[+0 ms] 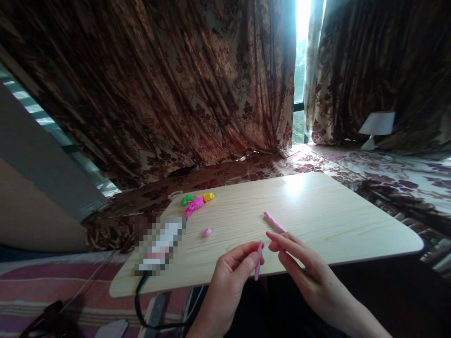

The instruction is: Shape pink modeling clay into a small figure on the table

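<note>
Between the thumb and fingers of my left hand (234, 272) is a short pink roll of modelling clay (258, 263), tilted nearly upright near the table's front edge. My right hand (306, 265) is just to the right, fingers stretched out and apart from the roll, holding nothing. Behind the right fingertips, a second pink clay roll (274, 221) lies on the table, its near end partly hidden by the hand. A small pink clay ball (207, 232) sits on the wood, left of both hands.
Green (186, 200), magenta (194, 204) and yellow clay pieces (207, 197) lie at the table's (338, 211) back left. A blurred-out object (162, 246) with a black cable (138, 300) is at the left edge. A white lamp (377, 124) stands beyond, near patterned curtains (211, 84).
</note>
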The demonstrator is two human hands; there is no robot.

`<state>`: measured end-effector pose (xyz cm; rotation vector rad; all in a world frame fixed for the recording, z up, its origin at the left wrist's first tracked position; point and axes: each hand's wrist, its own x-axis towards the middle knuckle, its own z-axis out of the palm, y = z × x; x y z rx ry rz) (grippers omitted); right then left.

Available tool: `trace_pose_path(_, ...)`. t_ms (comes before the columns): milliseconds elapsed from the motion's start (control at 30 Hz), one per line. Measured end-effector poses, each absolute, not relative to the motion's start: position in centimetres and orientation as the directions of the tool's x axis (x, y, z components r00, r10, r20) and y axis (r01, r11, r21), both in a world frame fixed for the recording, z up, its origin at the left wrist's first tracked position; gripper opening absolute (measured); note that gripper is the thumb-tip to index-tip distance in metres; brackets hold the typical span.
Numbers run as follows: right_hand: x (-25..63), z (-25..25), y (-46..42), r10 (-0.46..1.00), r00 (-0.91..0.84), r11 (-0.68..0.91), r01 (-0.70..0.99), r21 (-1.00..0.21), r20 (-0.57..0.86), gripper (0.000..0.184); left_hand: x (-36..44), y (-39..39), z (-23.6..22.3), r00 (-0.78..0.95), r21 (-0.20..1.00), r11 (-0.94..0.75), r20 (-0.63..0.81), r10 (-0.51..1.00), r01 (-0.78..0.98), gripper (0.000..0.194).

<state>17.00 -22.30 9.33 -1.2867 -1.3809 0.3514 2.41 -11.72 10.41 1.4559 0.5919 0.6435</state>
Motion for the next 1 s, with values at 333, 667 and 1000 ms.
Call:
trace_pose_path(333,15.9,10.9,-21.8,0.814,0.154,0.413,0.522,-0.746,0.559,0.036,1.8,-12.0,10.6,0.712,0.993,0.037,0.054,0.701,-0.111,0.025)
trace_pose_path(667,16.0,10.9,-21.7,0.812,0.115,0.446,0.509,-0.736,0.572,0.038,1.9,-12.3,10.4,0.709,0.996,0.010,0.058,0.702,-0.091,0.023)
trace_pose_path(1000,15.8,11.0,-21.7,0.835,0.100,0.350,0.663,-0.662,0.542,0.041,2.1,-12.5,10.4,0.696,0.995,-0.043,0.091,0.712,-0.086,0.022)
